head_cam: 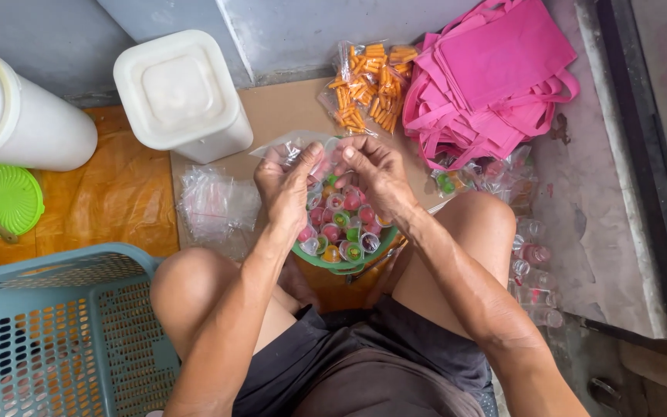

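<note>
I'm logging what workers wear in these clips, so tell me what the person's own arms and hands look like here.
Both arms are bare from the top of the forearm down: no sleeves show. The left hand and the right hand wear no gloves, and no rings, watch, bracelet or other markings can be seen on fingers or wrists. The forearms look lean and sinewy. Lower down, only dark grey fabric shorts are worn.

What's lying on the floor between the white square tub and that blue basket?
A heap of small clear plastic bags lies between the white square tub and the blue basket, on brown cardboard, in the head view.
</note>
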